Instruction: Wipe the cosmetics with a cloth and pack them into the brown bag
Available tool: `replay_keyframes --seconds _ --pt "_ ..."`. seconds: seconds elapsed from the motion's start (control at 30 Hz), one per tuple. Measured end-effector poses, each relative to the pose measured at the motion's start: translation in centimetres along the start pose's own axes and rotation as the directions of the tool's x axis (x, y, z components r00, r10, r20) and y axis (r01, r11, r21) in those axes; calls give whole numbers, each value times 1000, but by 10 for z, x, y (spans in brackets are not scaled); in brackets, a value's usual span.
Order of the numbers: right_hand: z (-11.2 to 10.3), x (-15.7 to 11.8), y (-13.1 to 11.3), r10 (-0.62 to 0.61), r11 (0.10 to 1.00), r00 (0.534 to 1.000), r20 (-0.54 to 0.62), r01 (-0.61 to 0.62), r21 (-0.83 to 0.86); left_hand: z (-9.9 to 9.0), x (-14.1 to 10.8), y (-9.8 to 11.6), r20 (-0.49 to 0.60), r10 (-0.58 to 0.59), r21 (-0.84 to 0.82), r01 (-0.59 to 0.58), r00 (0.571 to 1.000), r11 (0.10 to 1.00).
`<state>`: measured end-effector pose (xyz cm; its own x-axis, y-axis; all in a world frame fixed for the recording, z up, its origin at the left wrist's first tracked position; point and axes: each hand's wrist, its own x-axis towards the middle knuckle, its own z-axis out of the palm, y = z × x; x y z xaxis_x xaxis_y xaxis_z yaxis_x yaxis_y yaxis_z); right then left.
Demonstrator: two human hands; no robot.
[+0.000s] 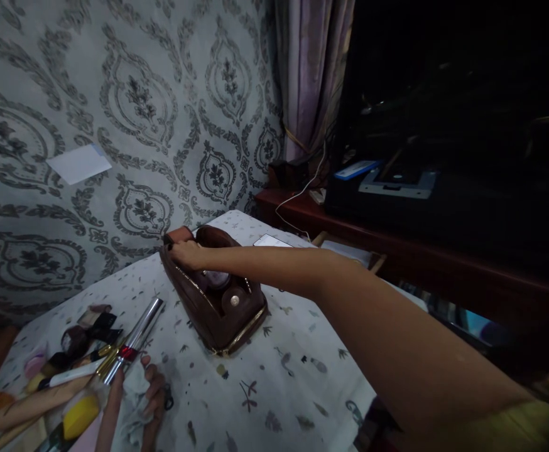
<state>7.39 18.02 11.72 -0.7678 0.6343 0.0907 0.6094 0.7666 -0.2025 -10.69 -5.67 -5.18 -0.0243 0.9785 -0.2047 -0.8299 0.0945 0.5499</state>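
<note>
Your right hand (187,255) reaches into the mouth of the open brown bag (218,320); its fingertips are hidden, so their grip cannot be told. Your left hand (152,400), nearer you, curls around a crumpled pale cloth (134,402), a silver tube (139,333) just beyond.

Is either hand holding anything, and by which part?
The left hand holds a crumpled pale cloth by its sides. The right hand is at the opening of the brown bag; its grip cannot be told.
</note>
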Motion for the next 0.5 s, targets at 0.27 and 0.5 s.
replay_keyframes --seconds 0.27,0.5 --pt "1 -1 1 32 998 999 13 -32 -58 2 -1 -1 -34 -20 -5 20 999 1000" --pt "-3 3 7 62 994 998 12 -60 -94 -3 2 -1 -5 5 12 -5 1000 1000"
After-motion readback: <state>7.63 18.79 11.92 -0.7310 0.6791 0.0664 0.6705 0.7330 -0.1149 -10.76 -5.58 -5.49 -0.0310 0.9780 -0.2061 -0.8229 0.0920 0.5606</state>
